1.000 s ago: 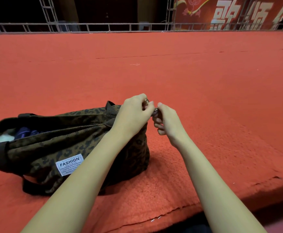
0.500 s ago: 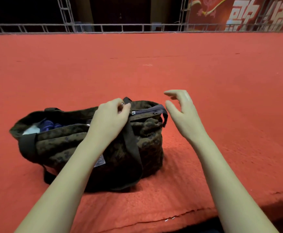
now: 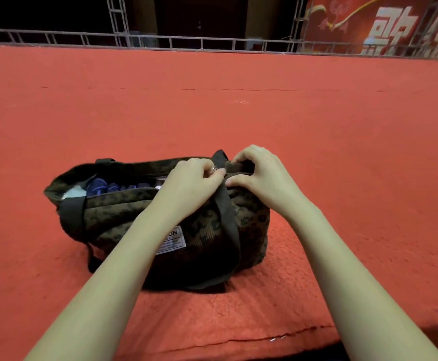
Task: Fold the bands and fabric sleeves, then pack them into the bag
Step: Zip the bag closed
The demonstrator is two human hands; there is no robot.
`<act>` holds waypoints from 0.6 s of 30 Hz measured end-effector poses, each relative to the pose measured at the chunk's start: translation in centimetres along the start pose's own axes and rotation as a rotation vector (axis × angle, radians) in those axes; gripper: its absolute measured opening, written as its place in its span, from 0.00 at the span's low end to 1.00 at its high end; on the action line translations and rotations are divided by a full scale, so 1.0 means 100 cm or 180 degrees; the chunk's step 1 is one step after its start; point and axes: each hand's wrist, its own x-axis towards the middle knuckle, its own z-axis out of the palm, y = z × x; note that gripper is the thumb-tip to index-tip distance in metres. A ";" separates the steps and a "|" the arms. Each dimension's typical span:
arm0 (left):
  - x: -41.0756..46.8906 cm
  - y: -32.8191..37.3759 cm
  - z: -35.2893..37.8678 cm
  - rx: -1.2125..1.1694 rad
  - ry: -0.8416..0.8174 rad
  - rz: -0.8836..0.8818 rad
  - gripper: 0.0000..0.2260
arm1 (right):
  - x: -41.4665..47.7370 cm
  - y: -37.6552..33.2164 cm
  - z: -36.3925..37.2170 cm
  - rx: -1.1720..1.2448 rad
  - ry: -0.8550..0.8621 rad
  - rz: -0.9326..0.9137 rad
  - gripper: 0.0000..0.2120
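The left hand (image 3: 190, 179) pinches the zip pull (image 3: 213, 169) on the bag (image 3: 124, 217). The right hand (image 3: 261, 175) grips the bag's top edge.

Your dark camouflage-print tote bag (image 3: 124, 220) stands upright on the red carpet (image 3: 343, 152), straps hanging down its near side. Its mouth gapes at the left end, where you can see blue fabric rolls (image 3: 96, 185) packed beside a white piece (image 3: 73, 195).

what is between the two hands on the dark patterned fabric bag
Head view: the dark brown webbing strap of the dark patterned fabric bag runs down between left hand and right hand, which almost touch.
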 end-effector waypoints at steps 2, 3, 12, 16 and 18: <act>0.001 0.000 -0.002 0.0033 -0.0026 0.0022 0.18 | 0.001 -0.002 0.000 0.0020 0.0042 0.0067 0.14; 0.001 -0.002 -0.005 0.0027 0.0053 0.0012 0.18 | 0.001 -0.001 -0.002 0.0052 0.0091 0.0101 0.14; -0.010 -0.028 -0.042 -0.0011 0.0423 -0.0276 0.16 | 0.006 -0.031 -0.014 -0.0380 -0.0363 -0.0365 0.20; -0.011 -0.031 -0.049 -0.0159 0.0356 -0.0228 0.15 | 0.016 -0.070 0.000 0.0738 -0.1472 -0.0516 0.26; -0.012 -0.035 -0.051 -0.0125 0.0365 -0.0239 0.15 | 0.023 -0.071 0.020 0.0204 -0.1495 -0.0332 0.32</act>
